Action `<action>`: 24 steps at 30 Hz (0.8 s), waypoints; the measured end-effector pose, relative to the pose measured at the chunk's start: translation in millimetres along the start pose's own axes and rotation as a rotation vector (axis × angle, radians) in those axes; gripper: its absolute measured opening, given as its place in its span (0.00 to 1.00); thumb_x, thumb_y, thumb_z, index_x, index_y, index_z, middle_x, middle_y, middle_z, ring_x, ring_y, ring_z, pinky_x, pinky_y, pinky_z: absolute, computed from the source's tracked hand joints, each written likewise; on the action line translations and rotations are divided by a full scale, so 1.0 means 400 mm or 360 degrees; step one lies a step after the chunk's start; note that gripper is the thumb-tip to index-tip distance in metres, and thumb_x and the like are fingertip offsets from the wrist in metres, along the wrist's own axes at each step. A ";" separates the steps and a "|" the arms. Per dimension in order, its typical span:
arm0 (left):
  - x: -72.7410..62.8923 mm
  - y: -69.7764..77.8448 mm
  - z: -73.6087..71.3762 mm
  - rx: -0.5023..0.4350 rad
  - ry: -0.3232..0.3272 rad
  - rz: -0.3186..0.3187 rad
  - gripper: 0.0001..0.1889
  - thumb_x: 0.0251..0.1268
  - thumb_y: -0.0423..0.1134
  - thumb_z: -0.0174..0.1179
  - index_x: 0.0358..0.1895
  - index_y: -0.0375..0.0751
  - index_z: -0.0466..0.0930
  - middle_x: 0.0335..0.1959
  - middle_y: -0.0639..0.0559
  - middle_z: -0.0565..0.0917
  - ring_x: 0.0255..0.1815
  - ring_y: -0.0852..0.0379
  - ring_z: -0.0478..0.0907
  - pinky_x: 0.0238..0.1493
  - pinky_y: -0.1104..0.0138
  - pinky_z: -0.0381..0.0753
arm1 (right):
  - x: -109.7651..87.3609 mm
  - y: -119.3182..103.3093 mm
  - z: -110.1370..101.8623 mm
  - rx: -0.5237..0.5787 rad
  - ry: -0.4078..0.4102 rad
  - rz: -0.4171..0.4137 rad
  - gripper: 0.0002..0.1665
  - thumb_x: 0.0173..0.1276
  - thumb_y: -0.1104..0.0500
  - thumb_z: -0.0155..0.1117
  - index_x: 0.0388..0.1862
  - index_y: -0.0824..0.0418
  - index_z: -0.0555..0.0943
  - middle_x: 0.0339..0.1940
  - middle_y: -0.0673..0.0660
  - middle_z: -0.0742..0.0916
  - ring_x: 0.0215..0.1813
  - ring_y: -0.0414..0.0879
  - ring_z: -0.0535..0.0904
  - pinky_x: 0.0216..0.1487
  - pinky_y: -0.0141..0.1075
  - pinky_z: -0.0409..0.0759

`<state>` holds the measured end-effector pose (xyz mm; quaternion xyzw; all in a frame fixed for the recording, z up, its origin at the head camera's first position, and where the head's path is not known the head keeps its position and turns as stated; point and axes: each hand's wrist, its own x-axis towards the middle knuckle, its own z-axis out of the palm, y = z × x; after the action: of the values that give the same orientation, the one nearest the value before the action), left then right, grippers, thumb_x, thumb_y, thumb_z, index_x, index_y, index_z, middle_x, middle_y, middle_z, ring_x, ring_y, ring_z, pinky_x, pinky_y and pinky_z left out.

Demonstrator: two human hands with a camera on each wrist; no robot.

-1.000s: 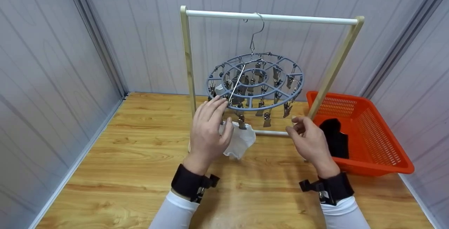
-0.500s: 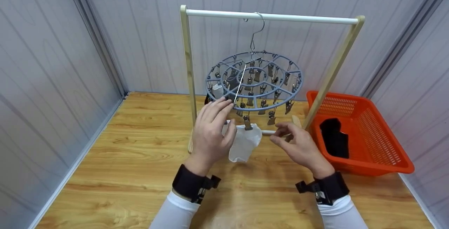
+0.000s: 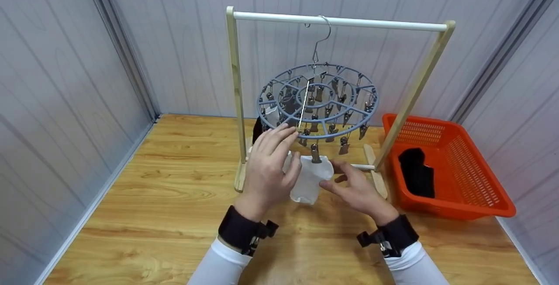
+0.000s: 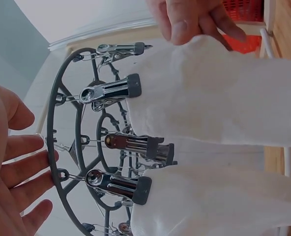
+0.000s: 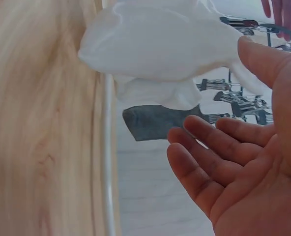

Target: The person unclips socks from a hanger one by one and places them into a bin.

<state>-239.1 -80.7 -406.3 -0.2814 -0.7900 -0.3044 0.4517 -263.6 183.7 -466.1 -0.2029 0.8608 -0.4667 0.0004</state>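
Note:
A round blue-grey clip hanger (image 3: 325, 136) hangs by its metal hook from a rack. My left hand (image 3: 268, 169) touches the hanger's near rim with extended fingers. One clip (image 3: 315, 154) grips the top of a white sock (image 3: 309, 184). My right hand (image 3: 359, 189) is at this sock's right edge, its thumb in front and the fingers spread. In the right wrist view the thumb (image 5: 261, 56) meets the sock's edge, while the fingers stand apart below. A second white sock (image 4: 185, 204) hangs from another clip in the left wrist view; my left hand partly hides it from above.
The rack has a white top bar (image 3: 279, 18) and wooden legs. An orange basket (image 3: 484, 158) with black cloth items (image 3: 417, 173) stands at the right. A dark grey piece (image 5: 155, 123) hangs behind the white ones. Panelled walls surround the wooden table (image 3: 153, 215).
The right hand has moved left from near the basket to the white sock. The hanger has turned a little, carrying the sock to the right; the left hand has followed slightly.

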 end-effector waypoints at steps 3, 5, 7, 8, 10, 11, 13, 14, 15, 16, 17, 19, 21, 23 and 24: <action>0.000 0.005 0.001 -0.0006 -0.0015 0.0013 0.20 0.76 0.35 0.64 0.66 0.32 0.86 0.69 0.41 0.86 0.75 0.42 0.80 0.82 0.45 0.71 | 0.001 0.007 0.009 0.0019 -0.0036 0.0054 0.42 0.76 0.46 0.79 0.80 0.63 0.76 0.63 0.59 0.89 0.60 0.54 0.86 0.61 0.55 0.87; -0.001 0.008 0.002 -0.0011 -0.0016 0.0023 0.20 0.74 0.34 0.66 0.66 0.32 0.86 0.69 0.41 0.86 0.75 0.42 0.80 0.81 0.44 0.73 | 0.002 0.012 0.017 0.0041 -0.0067 0.0077 0.40 0.76 0.46 0.79 0.78 0.62 0.78 0.61 0.59 0.90 0.57 0.53 0.87 0.58 0.52 0.88; -0.001 0.010 0.005 -0.0014 -0.0013 0.0030 0.21 0.72 0.32 0.68 0.66 0.31 0.86 0.69 0.40 0.86 0.74 0.41 0.81 0.80 0.42 0.74 | 0.002 0.016 0.025 0.0072 -0.0100 0.0099 0.38 0.76 0.46 0.78 0.76 0.62 0.79 0.60 0.59 0.90 0.56 0.53 0.87 0.56 0.50 0.88; -0.001 0.011 0.006 -0.0014 -0.0012 0.0033 0.22 0.71 0.32 0.69 0.66 0.31 0.86 0.69 0.40 0.86 0.74 0.41 0.81 0.80 0.42 0.74 | 0.002 0.018 0.029 0.0089 -0.0112 0.0108 0.37 0.76 0.46 0.78 0.75 0.62 0.79 0.60 0.59 0.90 0.56 0.54 0.87 0.56 0.49 0.88; -0.001 0.014 0.007 -0.0018 -0.0012 0.0032 0.23 0.69 0.31 0.70 0.66 0.32 0.86 0.69 0.40 0.86 0.74 0.41 0.81 0.80 0.42 0.74 | 0.001 0.020 0.036 0.0144 -0.0130 0.0121 0.36 0.76 0.47 0.78 0.75 0.63 0.79 0.60 0.61 0.90 0.56 0.55 0.87 0.54 0.48 0.87; -0.001 0.015 0.008 -0.0023 -0.0012 0.0032 0.23 0.68 0.31 0.70 0.66 0.32 0.86 0.69 0.40 0.86 0.74 0.41 0.81 0.80 0.42 0.73 | 0.001 0.020 0.039 0.0173 -0.0133 0.0128 0.36 0.76 0.47 0.78 0.75 0.63 0.79 0.60 0.61 0.90 0.56 0.55 0.87 0.54 0.48 0.87; -0.001 0.017 0.008 -0.0031 -0.0011 0.0031 0.23 0.68 0.31 0.70 0.66 0.32 0.87 0.69 0.40 0.87 0.74 0.41 0.81 0.80 0.43 0.73 | 0.001 0.021 0.044 0.0226 -0.0128 0.0135 0.36 0.77 0.48 0.78 0.75 0.64 0.79 0.60 0.62 0.90 0.57 0.56 0.87 0.56 0.47 0.87; -0.001 0.018 0.009 -0.0036 -0.0009 0.0034 0.22 0.69 0.31 0.70 0.65 0.31 0.87 0.68 0.40 0.87 0.74 0.41 0.81 0.80 0.43 0.74 | 0.001 0.021 0.045 0.0253 -0.0123 0.0134 0.36 0.77 0.49 0.77 0.75 0.64 0.79 0.61 0.62 0.90 0.58 0.56 0.87 0.57 0.47 0.86; -0.001 0.018 0.010 -0.0041 -0.0006 0.0037 0.22 0.70 0.32 0.69 0.65 0.31 0.87 0.68 0.40 0.87 0.74 0.41 0.81 0.80 0.42 0.74 | 0.002 0.021 0.047 0.0276 -0.0117 0.0132 0.35 0.77 0.50 0.77 0.75 0.65 0.79 0.62 0.62 0.90 0.59 0.56 0.87 0.58 0.47 0.86; -0.001 0.019 0.011 -0.0045 -0.0002 0.0043 0.21 0.70 0.33 0.68 0.65 0.31 0.87 0.68 0.40 0.87 0.73 0.41 0.81 0.79 0.42 0.74 | 0.002 0.021 0.048 0.0293 -0.0113 0.0135 0.35 0.77 0.50 0.78 0.75 0.65 0.79 0.62 0.63 0.90 0.60 0.56 0.87 0.59 0.46 0.85; -0.001 0.019 0.012 -0.0052 0.0003 0.0050 0.21 0.71 0.33 0.68 0.65 0.31 0.87 0.68 0.40 0.87 0.73 0.40 0.81 0.79 0.42 0.75 | 0.003 0.022 0.049 0.0304 -0.0110 0.0132 0.35 0.77 0.50 0.78 0.75 0.65 0.79 0.63 0.63 0.89 0.60 0.56 0.87 0.60 0.46 0.85; -0.001 0.019 0.013 -0.0062 0.0014 0.0063 0.20 0.72 0.34 0.67 0.64 0.31 0.87 0.67 0.39 0.87 0.72 0.39 0.82 0.78 0.42 0.75 | 0.003 0.021 0.052 0.0315 -0.0102 0.0134 0.34 0.77 0.51 0.78 0.74 0.65 0.80 0.63 0.63 0.89 0.61 0.55 0.87 0.60 0.44 0.85; -0.001 0.019 0.014 -0.0070 0.0026 0.0072 0.20 0.72 0.34 0.67 0.64 0.31 0.87 0.66 0.38 0.88 0.72 0.39 0.82 0.78 0.41 0.75 | 0.002 0.020 0.054 0.0329 -0.0103 0.0129 0.34 0.77 0.51 0.78 0.74 0.66 0.79 0.64 0.63 0.89 0.61 0.54 0.86 0.60 0.42 0.85; -0.001 0.019 0.013 -0.0076 0.0033 0.0077 0.21 0.71 0.33 0.67 0.64 0.31 0.87 0.66 0.38 0.88 0.72 0.38 0.82 0.78 0.41 0.75 | 0.002 0.021 0.056 0.0327 -0.0099 0.0128 0.34 0.77 0.52 0.77 0.73 0.67 0.79 0.64 0.64 0.89 0.61 0.54 0.86 0.60 0.41 0.85; -0.001 0.020 0.012 -0.0073 0.0033 0.0077 0.21 0.71 0.33 0.67 0.64 0.31 0.87 0.66 0.38 0.88 0.72 0.39 0.82 0.78 0.41 0.75 | 0.002 0.021 0.056 0.0328 -0.0097 0.0133 0.33 0.77 0.52 0.77 0.73 0.67 0.80 0.64 0.64 0.89 0.61 0.54 0.86 0.60 0.41 0.85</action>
<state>-236.0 -71.9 -407.0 -0.3076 -0.7711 -0.3142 0.4606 -263.0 169.3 -485.4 -0.1798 0.8156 -0.5459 0.0668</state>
